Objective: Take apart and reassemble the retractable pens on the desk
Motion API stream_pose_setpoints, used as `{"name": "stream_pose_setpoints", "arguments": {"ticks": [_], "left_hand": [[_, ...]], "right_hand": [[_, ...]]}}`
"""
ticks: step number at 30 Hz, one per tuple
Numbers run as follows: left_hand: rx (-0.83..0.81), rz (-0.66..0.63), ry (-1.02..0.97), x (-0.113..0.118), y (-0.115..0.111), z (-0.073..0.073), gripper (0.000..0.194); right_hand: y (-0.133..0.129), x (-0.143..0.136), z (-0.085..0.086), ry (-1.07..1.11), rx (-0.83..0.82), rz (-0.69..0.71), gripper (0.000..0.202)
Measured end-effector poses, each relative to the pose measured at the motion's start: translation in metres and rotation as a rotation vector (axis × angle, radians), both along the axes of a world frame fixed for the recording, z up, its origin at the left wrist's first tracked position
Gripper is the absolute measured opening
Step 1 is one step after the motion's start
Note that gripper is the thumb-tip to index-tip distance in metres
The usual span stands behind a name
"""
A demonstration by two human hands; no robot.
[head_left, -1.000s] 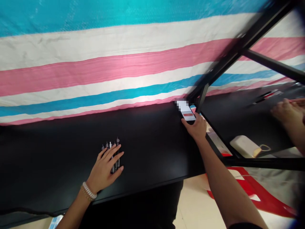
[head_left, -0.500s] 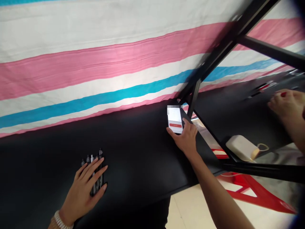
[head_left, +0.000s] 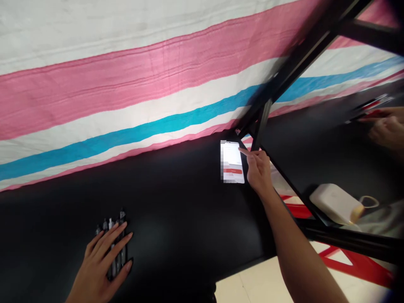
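Observation:
My left hand [head_left: 100, 261] lies flat over several pens [head_left: 122, 216] set side by side on the black table, fingers stretched out and apart. The pens' upper ends show beyond my fingertips; my palm and fingers cover much of the rest. A phone [head_left: 232, 156] with a lit white screen and a red button lies flat near the table's far right corner. My right hand [head_left: 259, 169] is at the phone's right edge, index finger stretched to the upper right of the screen and the other fingers curled. It holds nothing.
A black metal frame [head_left: 263, 122] rises at the right, beside the black table [head_left: 176, 210]. Beyond it, another person's hands [head_left: 389, 128] are near pens [head_left: 372, 107] on a second table. A white case-like object with a loop [head_left: 336, 203] lies there. Striped cloth [head_left: 132, 101] hangs behind.
My right hand has let go of the phone's lower edges and moved to its right side, index finger now pointing at the screen. My left hand stays on the pens. The view has shifted slightly.

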State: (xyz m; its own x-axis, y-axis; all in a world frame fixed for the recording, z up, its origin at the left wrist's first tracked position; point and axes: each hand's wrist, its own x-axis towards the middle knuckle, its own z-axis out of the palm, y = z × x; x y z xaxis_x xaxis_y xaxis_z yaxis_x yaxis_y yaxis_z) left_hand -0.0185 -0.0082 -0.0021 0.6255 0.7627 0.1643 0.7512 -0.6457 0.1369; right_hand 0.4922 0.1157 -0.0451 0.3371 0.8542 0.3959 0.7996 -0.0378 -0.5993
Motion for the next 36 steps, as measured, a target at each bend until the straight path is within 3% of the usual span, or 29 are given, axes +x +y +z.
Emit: {"name": "stream_pose_setpoints", "arguments": {"ticks": [21,36], "left_hand": [[-0.005,0.027,-0.035,-0.002,-0.001,0.000,0.055],[-0.018,0.030,-0.045,-0.003,-0.001,-0.001,0.055]], "right_hand": [[-0.004,-0.006,0.009,0.161,0.017,0.044,0.036],[-0.003,-0.008,0.010,0.070,0.022,0.065,0.035]]}}
